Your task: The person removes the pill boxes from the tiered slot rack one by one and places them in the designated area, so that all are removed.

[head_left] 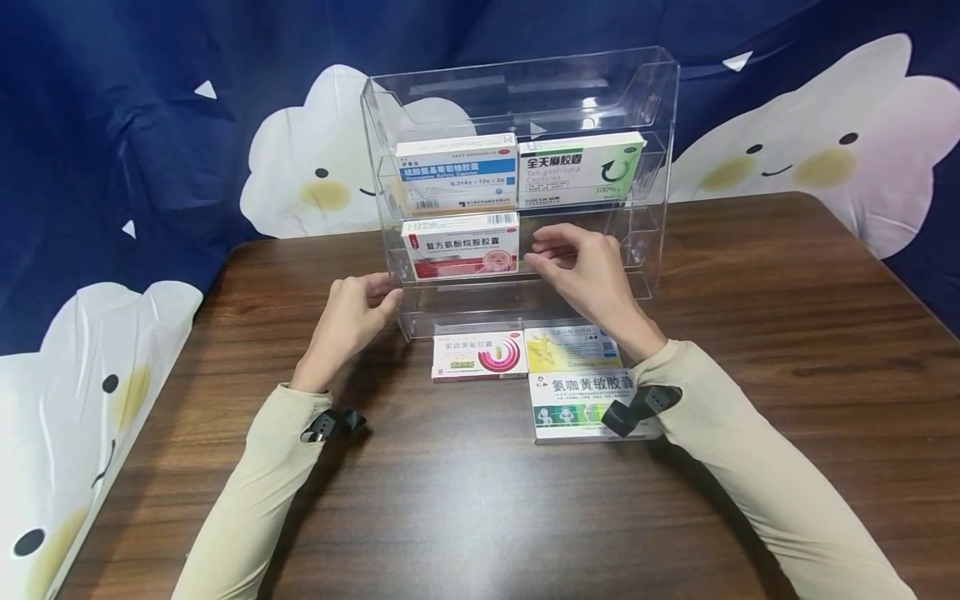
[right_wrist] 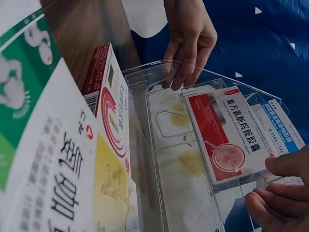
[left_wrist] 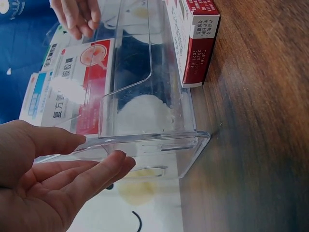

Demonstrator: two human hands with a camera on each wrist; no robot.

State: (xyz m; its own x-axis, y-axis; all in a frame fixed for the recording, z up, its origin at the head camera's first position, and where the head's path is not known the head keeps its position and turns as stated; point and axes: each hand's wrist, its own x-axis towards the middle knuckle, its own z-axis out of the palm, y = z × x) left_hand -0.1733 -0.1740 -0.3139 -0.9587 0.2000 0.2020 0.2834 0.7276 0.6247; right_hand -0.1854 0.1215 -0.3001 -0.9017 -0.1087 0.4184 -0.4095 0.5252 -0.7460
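A clear acrylic rack (head_left: pixel 459 302) stands on the table with boxes on its tiers. The red-and-white capsule box (head_left: pixel 462 250) sits at the left of the middle tier. Beside that box's right end is my right hand (head_left: pixel 588 271), thumb tip at the box's corner in the right wrist view, fingers apart from the thumb. My left hand (head_left: pixel 352 317) is at the rack's left side; its fairly straight fingers rest against the side panel, thumb near the front edge. Above stand a blue-and-white box (head_left: pixel 457 177) and a green-and-white box (head_left: pixel 581 173).
On the table before the rack lie a white box with pink rings (head_left: pixel 480 354), a yellow box (head_left: pixel 572 348) and a larger green-and-white box (head_left: pixel 577 408) partly under the right wrist camera. A dark blue curtain (head_left: pixel 187 50) with cloud faces hangs behind the wooden table (head_left: pixel 420 508).
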